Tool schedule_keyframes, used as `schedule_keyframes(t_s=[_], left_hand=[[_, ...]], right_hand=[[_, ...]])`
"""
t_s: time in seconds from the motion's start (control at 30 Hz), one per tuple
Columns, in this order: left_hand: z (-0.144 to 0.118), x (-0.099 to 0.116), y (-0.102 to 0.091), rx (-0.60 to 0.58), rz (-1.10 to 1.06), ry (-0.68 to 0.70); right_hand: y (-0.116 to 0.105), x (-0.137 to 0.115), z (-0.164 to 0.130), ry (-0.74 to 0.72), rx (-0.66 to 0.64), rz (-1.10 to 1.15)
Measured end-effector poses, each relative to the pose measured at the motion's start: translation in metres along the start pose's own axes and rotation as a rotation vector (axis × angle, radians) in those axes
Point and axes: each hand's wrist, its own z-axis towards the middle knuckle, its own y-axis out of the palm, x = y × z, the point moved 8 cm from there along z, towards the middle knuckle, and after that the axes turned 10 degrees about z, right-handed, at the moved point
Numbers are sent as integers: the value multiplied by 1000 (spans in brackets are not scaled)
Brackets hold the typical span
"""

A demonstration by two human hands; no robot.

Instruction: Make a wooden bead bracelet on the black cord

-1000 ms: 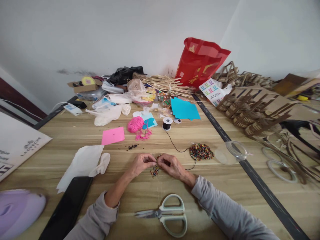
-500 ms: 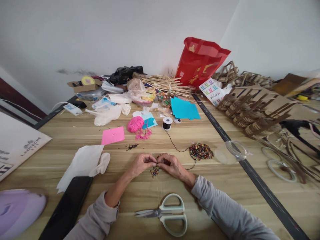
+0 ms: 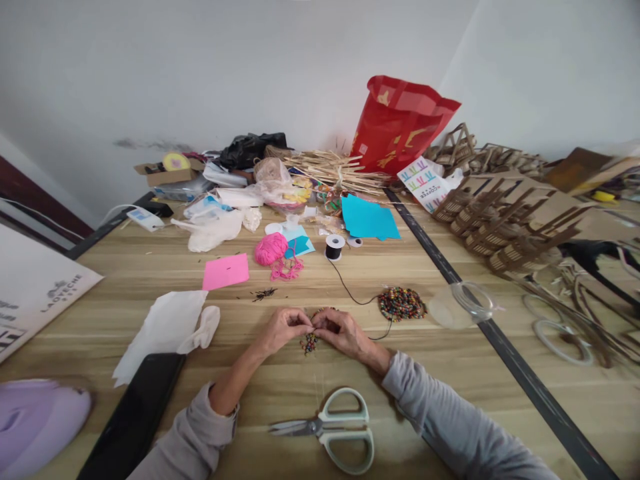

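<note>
Small, round multicol. beads (image 3: pixel 309 344) on wood-grain worktop (image 3: pixel 280 383), nr metal scissors (image 3: pixel 312 427) w/ looped handles. L hand (image 3: pixel 284 329) & R hand (image 3: pixel 346 333) curled, fingertips meeting; can't tell what's gripped, if anything.

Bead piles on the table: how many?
2. A larger pile sits beyond and to the right of the right hand; a small pile lies between it and the left hand. More beads may be hidden behind the hands.
</note>
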Motion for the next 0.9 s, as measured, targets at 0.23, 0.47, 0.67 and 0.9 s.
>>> schedule_keyframes(t_s=[0.23, 0.47, 0.67, 0.9], left_hand=[[-1, 3, -1, -35, -65, -10], [-3, 2, -9, 36, -186, -26], [-2, 3, -6, 21, -132, -29], [-2, 8, -5, 3, -92, -7]], right_hand=[[-4, -9, 0, -101, 43, -81], [-19, -8, -2, -133, 230, -156], [-12, -7, -2, -112, 139, -86], [2, -5, -2, -5, -25, 40]])
